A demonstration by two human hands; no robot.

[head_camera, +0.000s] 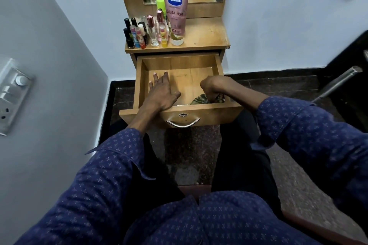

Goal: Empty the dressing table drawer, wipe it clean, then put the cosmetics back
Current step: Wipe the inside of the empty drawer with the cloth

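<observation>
The drawer [139,81] of the dressing table stands pulled out below the worktop [203,34], its wooden floor bare apart from 2 hands and a cloth.

The left hand [162,90] lies flat on the drawer floor toward the left wall, palm down, fingers straight and slightly spread, its grip wide and holding nothing.

The right hand [209,85] is at the drawer's right front corner, fingers curled downward, its grip closed on a patterned green-brown cloth [200,100] that is bunched against the drawer floor just behind the front panel. Part of the cloth also shows to the right of the wrist.

The cosmetics [143,32] stand on the worktop above the drawer, grouped at its left end: dark nail-polish bottles, coloured lip-balm sticks, clear glass bottles with pink caps. A large pink Vaseline tube [176,6] stands cap down just right of that group, with a lime-green bottle [161,4] behind it.

A metal handle [183,123] sits on the drawer's front panel.
</observation>
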